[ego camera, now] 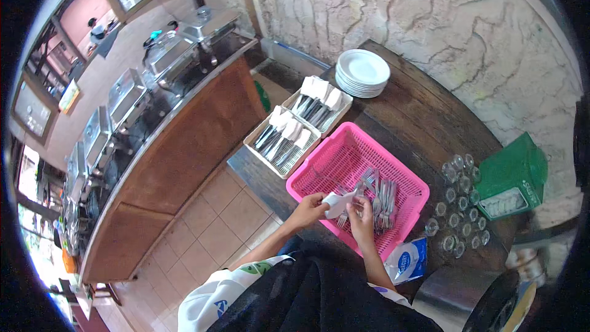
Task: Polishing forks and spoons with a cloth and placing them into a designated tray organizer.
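Observation:
Both hands are over the near side of a pink plastic basket [419, 189]. My left hand [312, 208] grips a white paper napkin [336, 204] at its left end. The fingers of my right hand [361, 212] pinch the napkin's other side; whether cutlery is inside it cannot be told. Loose metal forks [385, 198] lie in the basket beyond and right of my hands. Beyond the basket's left side, two cream plastic baskets [285, 174] hold cutlery with white napkins [288, 127] wrapped around one end.
White plates [363, 71] are stacked at the wooden table's [405, 97] far end. Upturned glasses [454, 219] and a green container [502, 184] stand right. A blue and white packet [408, 260] lies near the pink basket. Metal chafing dishes [126, 94] line the counter at left.

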The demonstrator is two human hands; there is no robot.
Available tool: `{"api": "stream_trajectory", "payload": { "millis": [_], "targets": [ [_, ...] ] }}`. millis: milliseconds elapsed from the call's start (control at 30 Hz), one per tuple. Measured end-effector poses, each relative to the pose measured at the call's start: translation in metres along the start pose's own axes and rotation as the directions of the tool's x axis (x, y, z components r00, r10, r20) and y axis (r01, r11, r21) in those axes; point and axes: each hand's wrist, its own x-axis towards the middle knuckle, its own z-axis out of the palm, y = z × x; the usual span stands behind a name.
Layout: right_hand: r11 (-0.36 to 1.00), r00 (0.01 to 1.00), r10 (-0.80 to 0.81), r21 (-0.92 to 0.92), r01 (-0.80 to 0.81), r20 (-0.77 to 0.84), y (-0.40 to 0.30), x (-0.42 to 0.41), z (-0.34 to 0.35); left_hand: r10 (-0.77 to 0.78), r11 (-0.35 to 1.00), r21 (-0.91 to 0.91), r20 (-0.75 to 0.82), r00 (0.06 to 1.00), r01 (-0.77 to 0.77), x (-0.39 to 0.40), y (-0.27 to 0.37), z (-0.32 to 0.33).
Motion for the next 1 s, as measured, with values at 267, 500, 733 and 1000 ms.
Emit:
{"api": "stream_trajectory", "payload": {
  "millis": [267, 500, 733, 1000],
  "targets": [
    [0.923, 0.953, 0.283, 0.303, -0.239, -0.109, 0.005, 0.009, -0.013, 0.004, 0.999, -0.034, 0.237, 0.971, 0.005, 0.043, 0.005, -0.016],
    [0.943, 0.905, 0.214, 0.321, -0.092, -0.368, 0.017, 0.011, -0.027, -0.042, 0.993, 0.117, 0.337, 0.941, 0.002, 0.06, 0.039, -0.015],
    [0.755, 0.792, -0.444, -0.651, 0.08, -0.418, -0.016, -0.008, -0.015, 0.025, 0.998, 0.051, 0.359, 0.933, -0.046, 0.072, 0.031, -0.012],
    [0.865, 0.914, -0.375, -0.413, 0.284, -0.155, -0.047, 0.007, -0.005, 0.101, 0.945, 0.216, 0.516, 0.85, -0.244, 0.074, 0.026, -0.011]
  ]
}}
